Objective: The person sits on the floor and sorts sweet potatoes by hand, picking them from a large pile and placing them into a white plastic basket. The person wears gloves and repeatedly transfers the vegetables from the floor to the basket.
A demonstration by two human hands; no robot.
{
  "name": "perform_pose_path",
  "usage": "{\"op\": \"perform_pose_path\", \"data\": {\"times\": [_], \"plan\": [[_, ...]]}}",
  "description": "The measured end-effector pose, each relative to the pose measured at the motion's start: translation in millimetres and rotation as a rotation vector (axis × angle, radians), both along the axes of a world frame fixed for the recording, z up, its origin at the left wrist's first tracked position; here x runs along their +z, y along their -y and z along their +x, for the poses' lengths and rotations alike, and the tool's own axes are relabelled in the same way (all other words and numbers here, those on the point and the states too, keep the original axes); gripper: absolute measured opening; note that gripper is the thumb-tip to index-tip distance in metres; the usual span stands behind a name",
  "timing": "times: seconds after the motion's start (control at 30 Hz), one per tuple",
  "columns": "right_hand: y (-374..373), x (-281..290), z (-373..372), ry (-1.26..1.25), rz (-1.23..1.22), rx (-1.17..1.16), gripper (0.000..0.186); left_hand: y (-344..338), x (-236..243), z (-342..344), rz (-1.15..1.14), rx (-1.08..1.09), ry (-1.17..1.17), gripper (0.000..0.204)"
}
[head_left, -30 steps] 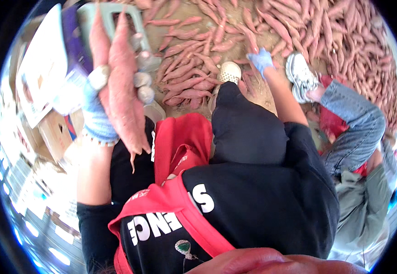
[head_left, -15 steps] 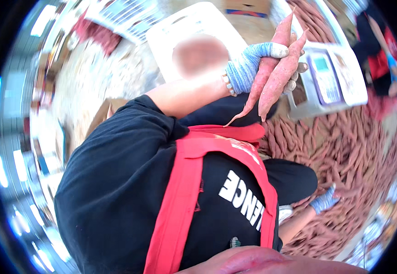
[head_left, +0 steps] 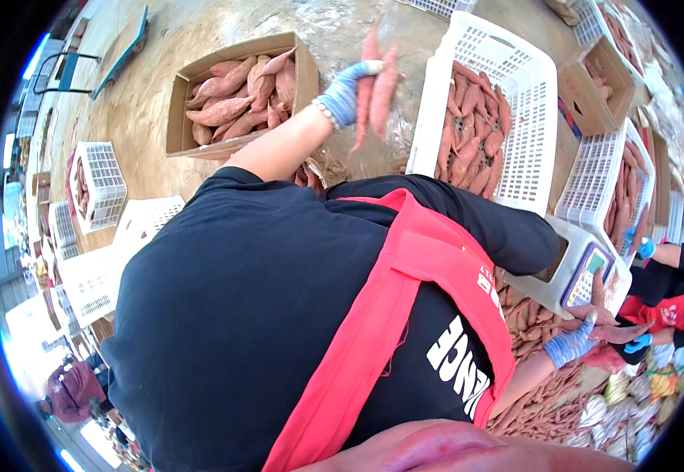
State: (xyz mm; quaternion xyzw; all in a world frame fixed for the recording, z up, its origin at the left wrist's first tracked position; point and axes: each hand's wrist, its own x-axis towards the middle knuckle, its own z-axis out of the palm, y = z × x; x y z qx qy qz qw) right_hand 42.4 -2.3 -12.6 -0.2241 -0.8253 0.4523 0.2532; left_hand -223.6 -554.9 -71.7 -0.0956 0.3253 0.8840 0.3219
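Sweet potatoes [head_left: 385, 93], two long pink ones, are gripped in the gloved left hand [head_left: 348, 90], its thumb across them, seen against the floor [head_left: 153, 86] between a filled cardboard box [head_left: 309, 79] on the left and a tall white crate [head_left: 531, 102] on the right. The crate's near-left wall stands between that hand and the roots inside; the forearm crosses the box's near corner. The gloved right hand [head_left: 568, 344] reaches near right, beside more roots [head_left: 598, 293]; whether it closes on them I cannot tell. Just beyond sits a purple-edged scale [head_left: 588, 274], and a co-worker's blue-gloved hand [head_left: 638, 344] is close by. A heap [head_left: 538, 397] spreads beneath, partly hidden by the black-sleeved body. A flat cart [head_left: 126, 51] stands far left.
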Motion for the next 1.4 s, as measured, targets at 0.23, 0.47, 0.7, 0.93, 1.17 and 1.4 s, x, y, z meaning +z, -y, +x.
{"op": "perform_pose_path", "data": {"times": [0.23, 0.47, 0.7, 0.93, 1.17, 1.4], "plan": [[-0.5, -27.9, -35.3, -0.123, -0.298, -0.043, 0.049, 147.8, -54.5, -6.6, -0.171, 0.585, -0.063, 0.045], [87.6, 47.5, -63.5, -0.113, -0.116, 0.317, 0.066, 170.3, -54.6, 48.2, -0.196, 0.428, 0.221, 0.043], [27.6, 7.5, -38.0, -0.029, -0.333, 0.260, 0.071, 188.3, -24.3, 140.7, -0.780, -0.323, 0.313, 0.043], [60.9, 10.9, -57.9, -0.160, -0.476, -0.126, 0.048, 158.4, -65.4, 197.3, -1.106, -0.755, 0.094, 0.036], [86.0, 21.3, -101.6, -0.343, -0.827, 0.196, 0.039, 148.2, -89.9, 170.9, -1.372, -1.178, -0.355, 0.030], [171.5, 20.5, -134.5, -0.138, -0.814, 0.319, 0.025, 7.7, 14.2, 55.9, -1.251, -0.338, -0.732, 0.044]]}}
